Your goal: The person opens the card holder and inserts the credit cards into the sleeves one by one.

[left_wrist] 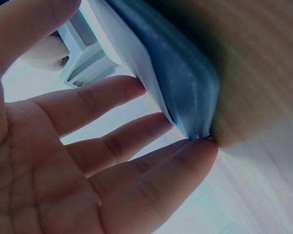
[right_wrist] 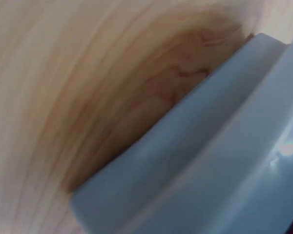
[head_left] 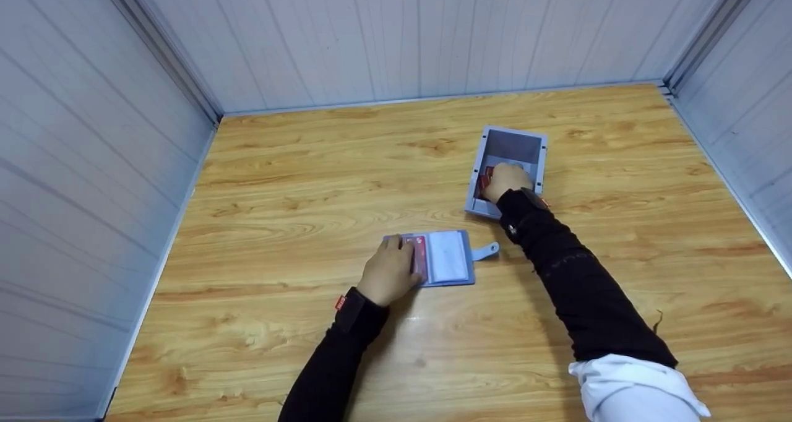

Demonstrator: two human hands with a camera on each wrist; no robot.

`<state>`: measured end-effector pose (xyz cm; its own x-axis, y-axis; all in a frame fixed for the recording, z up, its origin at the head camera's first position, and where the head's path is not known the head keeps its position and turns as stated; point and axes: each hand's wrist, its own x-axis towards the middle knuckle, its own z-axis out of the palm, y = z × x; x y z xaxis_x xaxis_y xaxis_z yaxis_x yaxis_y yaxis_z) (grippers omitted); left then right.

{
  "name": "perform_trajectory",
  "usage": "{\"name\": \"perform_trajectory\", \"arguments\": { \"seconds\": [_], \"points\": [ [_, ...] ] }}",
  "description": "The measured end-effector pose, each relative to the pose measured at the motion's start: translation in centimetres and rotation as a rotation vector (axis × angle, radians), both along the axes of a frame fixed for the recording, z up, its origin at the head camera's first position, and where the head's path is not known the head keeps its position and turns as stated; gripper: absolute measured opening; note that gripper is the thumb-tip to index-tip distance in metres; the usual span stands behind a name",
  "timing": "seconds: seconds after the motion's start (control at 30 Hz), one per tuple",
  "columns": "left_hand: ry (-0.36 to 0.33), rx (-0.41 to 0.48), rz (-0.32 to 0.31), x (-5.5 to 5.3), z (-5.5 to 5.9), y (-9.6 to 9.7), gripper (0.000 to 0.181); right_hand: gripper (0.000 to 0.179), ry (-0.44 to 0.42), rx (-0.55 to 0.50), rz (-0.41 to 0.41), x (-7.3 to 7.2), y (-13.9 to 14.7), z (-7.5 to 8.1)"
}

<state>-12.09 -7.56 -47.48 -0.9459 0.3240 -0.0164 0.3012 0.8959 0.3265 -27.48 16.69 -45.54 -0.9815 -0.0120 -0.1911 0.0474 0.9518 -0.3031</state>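
A blue card holder (head_left: 468, 258) lies spread out on the table, its pale sleeves (head_left: 448, 256) on the right and a pink-red card (head_left: 420, 258) on the left. My left hand (head_left: 388, 270) rests across its left side. In the left wrist view, fairly straight fingers (left_wrist: 95, 100) touch the holder's edge (left_wrist: 185, 83). My right hand (head_left: 507, 182) reaches into a grey box (head_left: 471, 190), beside red cards (head_left: 484, 184). Its fingertips are hidden, so a grip cannot be made out. The right wrist view shows the box's outer wall (right_wrist: 185, 146).
A strap with a snap button (head_left: 486, 251) sticks out from the holder's right edge towards the box. The wood-patterned table (head_left: 297, 180) is bounded by pale panel walls (head_left: 396, 38) at the back and both sides.
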Motion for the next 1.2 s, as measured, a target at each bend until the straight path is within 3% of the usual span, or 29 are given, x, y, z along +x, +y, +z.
{"name": "perform_trajectory", "arguments": {
  "seconds": [0.47, 1.2],
  "points": [
    [-0.019, 0.016, 0.002, -0.06, 0.08, -0.09, 0.06, 0.062, -0.028, -0.028, -0.022, -0.29, 0.18, -0.1],
    [-0.056, 0.028, 0.015, -0.23, -0.02, 0.0, 0.055, 0.066, 0.018, -0.05, -0.05, -0.05, 0.06, -0.06]
  ]
}}
